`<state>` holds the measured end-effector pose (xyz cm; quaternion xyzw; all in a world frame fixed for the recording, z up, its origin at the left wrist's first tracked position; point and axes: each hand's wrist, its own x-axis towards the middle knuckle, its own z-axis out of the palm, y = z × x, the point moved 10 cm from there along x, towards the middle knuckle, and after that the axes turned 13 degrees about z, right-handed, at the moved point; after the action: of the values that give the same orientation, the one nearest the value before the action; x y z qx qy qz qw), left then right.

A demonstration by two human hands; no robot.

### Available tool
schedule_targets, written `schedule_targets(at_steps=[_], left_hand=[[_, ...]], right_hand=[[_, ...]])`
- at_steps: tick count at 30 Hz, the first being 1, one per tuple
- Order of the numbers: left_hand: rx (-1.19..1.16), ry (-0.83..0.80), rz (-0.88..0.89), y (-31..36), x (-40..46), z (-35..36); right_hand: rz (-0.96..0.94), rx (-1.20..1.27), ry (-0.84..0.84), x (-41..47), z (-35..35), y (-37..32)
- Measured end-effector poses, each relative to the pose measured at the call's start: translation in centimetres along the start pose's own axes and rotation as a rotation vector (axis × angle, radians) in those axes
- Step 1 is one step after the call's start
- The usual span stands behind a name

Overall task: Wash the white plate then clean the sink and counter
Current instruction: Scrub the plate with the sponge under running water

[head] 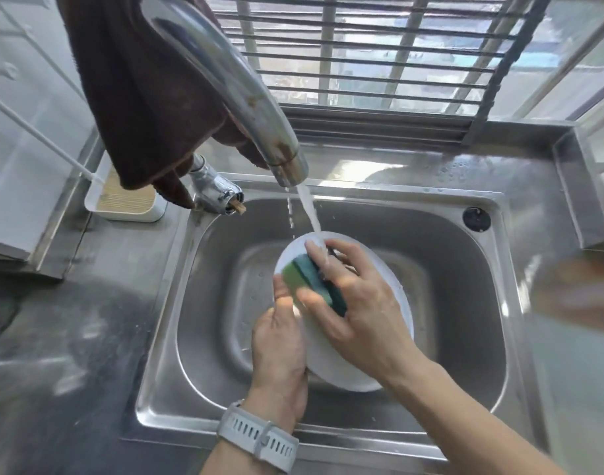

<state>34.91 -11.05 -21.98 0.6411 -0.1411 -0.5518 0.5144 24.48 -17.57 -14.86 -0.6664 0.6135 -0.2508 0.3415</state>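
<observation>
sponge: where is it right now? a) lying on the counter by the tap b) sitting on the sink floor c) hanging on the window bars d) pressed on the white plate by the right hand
d: the right hand holds the green sponge against the white plate, which the left hand steadies over the sink.

Both forearms are bare, without sleeves. The left wrist wears a pale grey watch strap (259,437) with rows of small slots.
</observation>
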Motion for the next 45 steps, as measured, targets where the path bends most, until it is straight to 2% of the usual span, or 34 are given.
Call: schedule_targets(at_steps=[2, 6, 10, 14, 19, 23, 24, 27, 28, 31, 32, 35, 37, 41, 45], left_hand=[[0.070, 0.013, 0.095, 1.0, 0.5, -0.7], [0.225, -0.035, 0.210, 2.0, 0.9, -1.1], [0.226, -0.064, 0.218, 2.1, 1.3, -1.3], [0.233, -0.123, 0.186, 1.7, 1.4, -1.7], [0.251, -0.154, 0.203, 1.9, 1.8, -2.0], [0.221, -0.142, 0.177, 1.3, 1.3, -2.5], [0.212, -0.126, 0.175, 1.3, 1.5, -2.6], [0.160, -0.073, 0.147, 1.1, 1.9, -3.0], [0.123, -0.069, 0.127, 1.0, 1.8, -3.1], [0.096, -0.034, 0.103, 0.8, 1.6, -4.1], [0.097, -0.020, 0.097, 0.8, 1.7, -4.5], [0.090, 0.019, 0.090, 1.1, 2.4, -5.2], [0.092, 0.024, 0.095, 1.2, 2.5, -5.4], [0.034, 0.065, 0.096, 1.0, 2.3, -5.5], [-0.052, 0.134, 0.097, 1.5, 3.2, -6.0]], right_hand=[[0.033, -0.027, 0.064, 2.2, -0.4, 1.1], [0.231, -0.005, 0.099, 3.7, -1.7, 4.7], [0.041, -0.010, 0.016, 2.2, -0.2, 0.6], [0.224, 0.060, 0.068, 4.5, -0.7, 4.4], [0.068, 0.078, -0.009, 2.7, 1.2, 1.1], [0.353, 0.060, 0.089, 5.0, 0.0, 6.6], [0.335, 0.055, 0.103, 4.6, -0.1, 6.0], [0.117, 0.077, 0.048, 2.7, 1.6, 1.7], [0.116, 0.072, 0.035, 2.9, 2.0, 2.2], [0.407, 0.042, 0.085, 4.7, 1.2, 7.8], [0.431, 0.029, 0.104, 4.5, 0.9, 8.2], [0.247, 0.033, 0.093, 2.5, 1.1, 4.6], [0.225, 0.051, 0.039, 2.1, 1.6, 4.8], [0.517, 0.072, 0.111, 2.4, 0.9, 10.2], [0.596, 0.127, 0.163, -1.5, 0.6, 10.4]])
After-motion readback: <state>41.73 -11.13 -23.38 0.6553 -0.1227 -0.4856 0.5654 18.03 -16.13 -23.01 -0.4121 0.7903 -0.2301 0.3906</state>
